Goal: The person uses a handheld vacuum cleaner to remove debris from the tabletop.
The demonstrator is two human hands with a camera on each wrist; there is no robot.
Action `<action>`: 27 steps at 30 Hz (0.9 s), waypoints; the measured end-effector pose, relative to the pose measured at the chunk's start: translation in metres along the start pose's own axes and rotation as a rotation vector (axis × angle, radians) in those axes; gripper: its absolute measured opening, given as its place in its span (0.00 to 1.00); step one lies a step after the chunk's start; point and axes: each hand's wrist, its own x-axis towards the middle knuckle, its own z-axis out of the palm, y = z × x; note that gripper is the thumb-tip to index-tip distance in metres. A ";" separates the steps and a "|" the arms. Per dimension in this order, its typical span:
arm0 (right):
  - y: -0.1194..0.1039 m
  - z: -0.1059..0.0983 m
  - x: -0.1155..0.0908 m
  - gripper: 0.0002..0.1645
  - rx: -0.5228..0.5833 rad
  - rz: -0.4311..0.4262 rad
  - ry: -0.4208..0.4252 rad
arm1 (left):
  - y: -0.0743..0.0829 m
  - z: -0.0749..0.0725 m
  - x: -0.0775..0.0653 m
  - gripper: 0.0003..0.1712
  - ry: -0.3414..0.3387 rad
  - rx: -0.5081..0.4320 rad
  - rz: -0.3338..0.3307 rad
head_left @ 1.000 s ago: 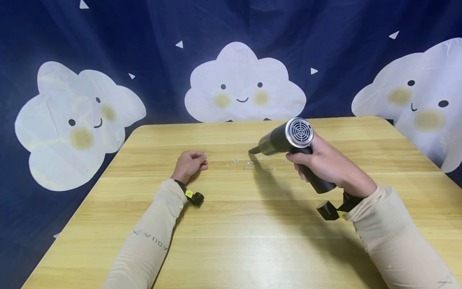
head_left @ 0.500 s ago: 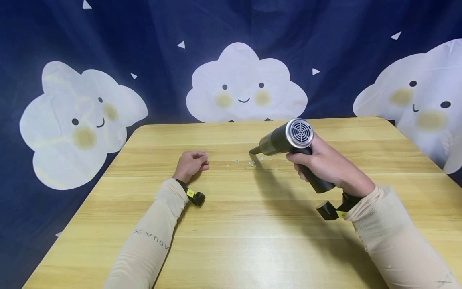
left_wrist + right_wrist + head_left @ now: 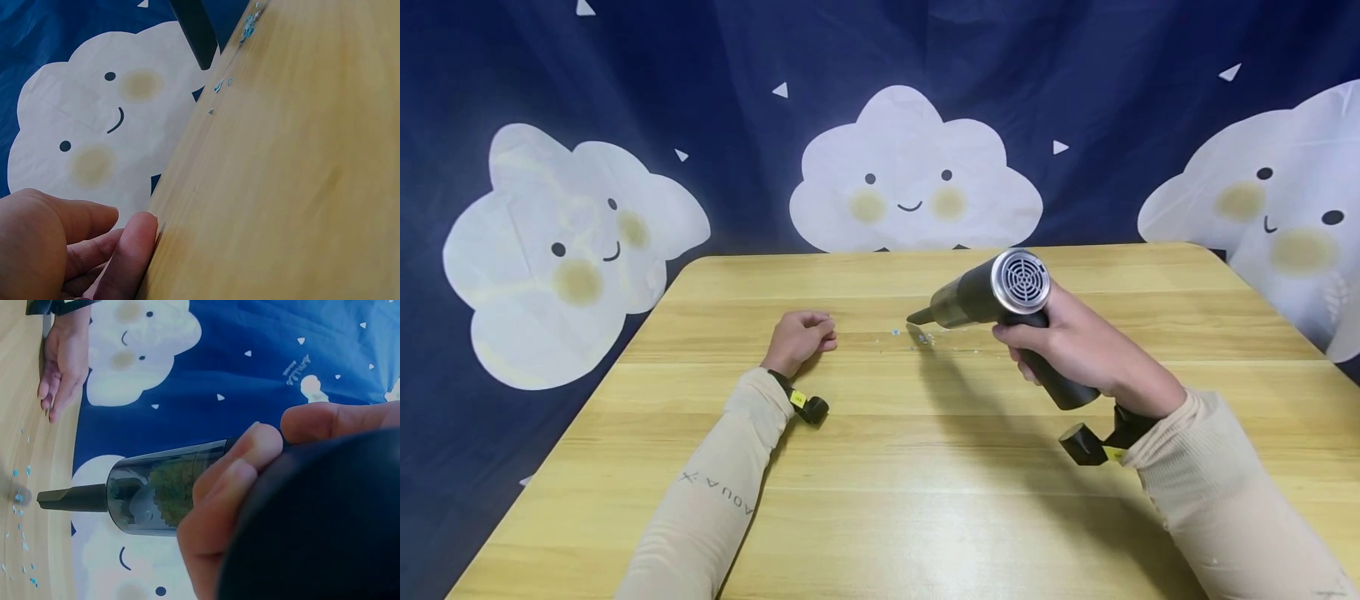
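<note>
My right hand [image 3: 1078, 346] grips the black handle of a handheld vacuum cleaner [image 3: 973, 293], which has a silver-rimmed round vent at its rear. Its narrow black nozzle [image 3: 72, 497] points left and down, the tip close over small blue and white scraps [image 3: 922, 338] scattered on the table. Through the clear dust cup [image 3: 150, 494] in the right wrist view shows a yellowish-green filter. To the left of the scraps, my left hand [image 3: 797, 342] rests on the wood with fingers loosely curled and nothing in them. A few scraps [image 3: 248, 28] also appear beyond its fingertips in the left wrist view.
The light wooden table [image 3: 850, 467] has its rounded far edge in front of a dark blue curtain [image 3: 737, 67] printed with smiling clouds. Each wrist wears a small black camera, the left one [image 3: 812, 409] close over the tabletop.
The vacuum's nozzle has shifted slightly left and down across the scraps, and fewer bits show around its tip. The left hand stays put; the head view has moved a little.
</note>
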 end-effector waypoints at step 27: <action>-0.001 0.004 -0.001 0.23 0.007 -0.030 -0.046 | 0.001 0.000 0.000 0.14 0.000 0.003 -0.008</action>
